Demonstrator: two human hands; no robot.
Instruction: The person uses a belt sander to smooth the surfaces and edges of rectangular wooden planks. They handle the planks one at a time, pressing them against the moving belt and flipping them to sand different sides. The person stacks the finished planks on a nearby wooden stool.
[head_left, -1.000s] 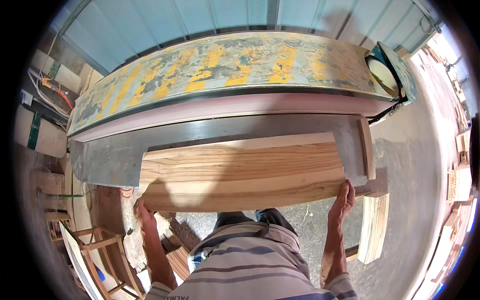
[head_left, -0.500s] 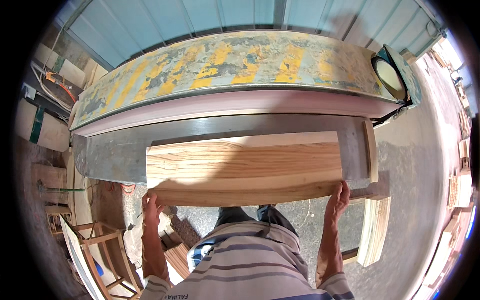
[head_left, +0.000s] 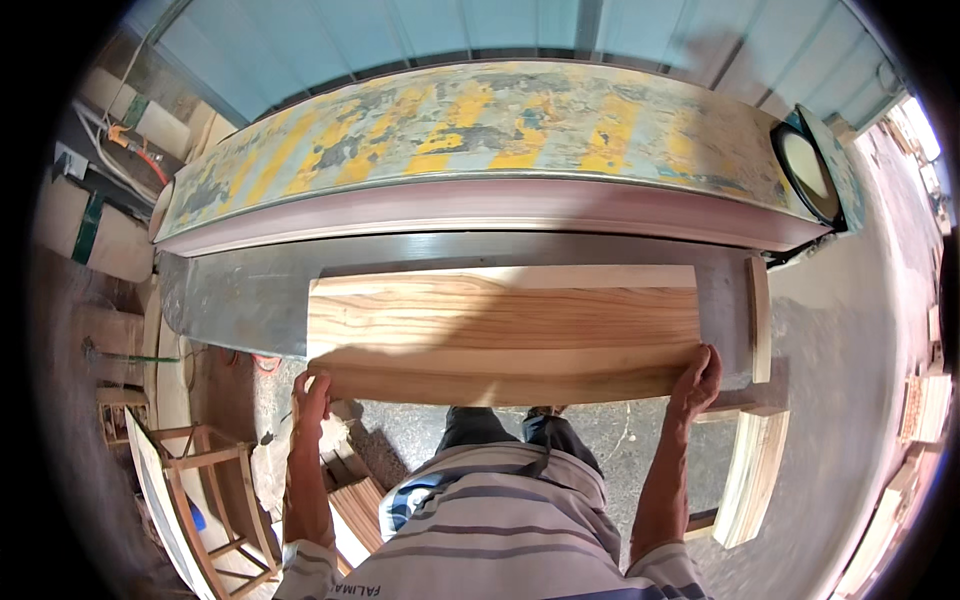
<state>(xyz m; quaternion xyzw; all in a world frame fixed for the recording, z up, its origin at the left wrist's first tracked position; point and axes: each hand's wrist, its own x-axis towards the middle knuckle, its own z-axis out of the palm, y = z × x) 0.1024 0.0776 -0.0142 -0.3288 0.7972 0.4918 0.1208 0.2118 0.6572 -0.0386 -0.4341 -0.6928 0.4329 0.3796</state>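
Vs 1 s ago, board (head_left: 500,335) lies further R in frame, L end higher, far edge nearer level. L hand (head_left: 311,396) & R hand (head_left: 697,383) show further R & up; striped machine (head_left: 470,125) shifts R too.

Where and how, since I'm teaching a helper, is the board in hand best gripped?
Probably the board's near corners, left hand from the left end, right hand from the right: it is long and flat, and its near edge reaches past the table, leaving room underneath.
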